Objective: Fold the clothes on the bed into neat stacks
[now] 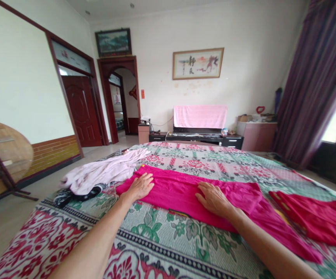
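smoothing looks like the step in hand; pink garment (173,193) lies stretched across the patterned bedspread (149,228); left hand (142,186) and right hand (213,198) rest palm-down on the garment, fingers slightly spread; next move probably calls for gripping an edge; framed wall art (198,64) bears chinese characters, too small to read surely; no brand legible

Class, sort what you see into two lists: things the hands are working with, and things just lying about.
In use:
bright pink garment, under the left hand and right hand
patterned bedspread beneath it

Apparently just lying about:
pale pink clothing, left
red garment, right
round wooden tabletop
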Available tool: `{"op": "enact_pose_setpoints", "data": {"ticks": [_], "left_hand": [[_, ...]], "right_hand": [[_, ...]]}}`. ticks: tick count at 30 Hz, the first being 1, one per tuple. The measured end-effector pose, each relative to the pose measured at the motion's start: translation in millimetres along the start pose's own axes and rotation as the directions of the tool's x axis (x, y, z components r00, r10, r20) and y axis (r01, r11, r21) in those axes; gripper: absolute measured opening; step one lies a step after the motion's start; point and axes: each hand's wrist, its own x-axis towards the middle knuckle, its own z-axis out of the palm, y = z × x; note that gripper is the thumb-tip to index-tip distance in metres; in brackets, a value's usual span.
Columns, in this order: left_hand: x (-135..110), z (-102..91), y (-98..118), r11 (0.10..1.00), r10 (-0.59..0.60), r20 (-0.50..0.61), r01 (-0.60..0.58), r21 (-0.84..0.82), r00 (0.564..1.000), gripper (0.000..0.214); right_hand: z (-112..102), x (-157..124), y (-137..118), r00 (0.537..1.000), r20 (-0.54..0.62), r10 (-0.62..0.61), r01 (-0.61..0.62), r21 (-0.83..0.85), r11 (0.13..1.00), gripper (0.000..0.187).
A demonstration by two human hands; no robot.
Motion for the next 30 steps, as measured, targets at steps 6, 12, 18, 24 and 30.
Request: {"op": "enact_pose_setpoints", "data": {"ticks": [6, 12, 18, 24, 30], "left_hand": [[-1, 3.5, 0, 0.999, -0.034, -0.043, 0.035, 0.016, 0.998, 0.047], [0, 2.0, 0, 1.000, -0.014, -0.032, 0.014, 0.010, 0.999, 0.044], [3, 2.0, 5, 0.999, -0.046, 0.051, 0.045, 0.010, 0.998, 0.046], [6, 9.3, 3, 0.999, -0.029, -0.100, 0.031, 0.016, 0.995, 0.051], [9, 22.1, -5, 0.999, 0.046, -0.219, -0.041, 0.025, 0.975, 0.041]], "right_hand": [[2, 0, 4, 0.995, -0.090, -0.044, 0.047, 0.030, 0.998, 0.035], [0, 0, 2, 0.994, -0.083, -0.076, 0.079, 0.036, 0.996, 0.030], [1, 0, 1, 0.997, -0.053, -0.056, 0.057, 0.019, 0.998, 0.039], [3, 1, 3, 0.995, -0.073, -0.061, 0.062, 0.009, 0.998, 0.042], [2, -1, 2, 0.989, -0.102, -0.112, 0.116, 0.039, 0.992, 0.032]]}}
